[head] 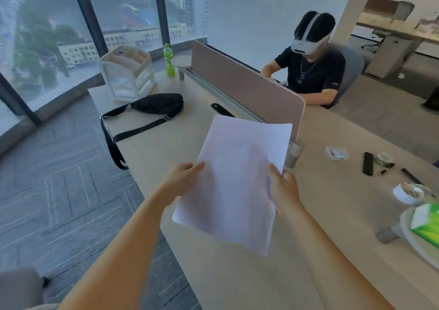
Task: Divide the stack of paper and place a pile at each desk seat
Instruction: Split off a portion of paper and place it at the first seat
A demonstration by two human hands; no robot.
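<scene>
A stack of white paper hangs in the air above the light wooden desk, tilted with its far end toward the pink divider. My left hand pinches the stack's left edge, thumb on top. On the stack's right edge my right hand grips it, its fingers curled over the sheets. The lower corner of the paper droops toward me.
A black sling bag and a white drawer organiser lie on the desk's far left, with a green bottle behind. A pink divider separates a seated person with a headset. Remotes, tape and a green box clutter the right.
</scene>
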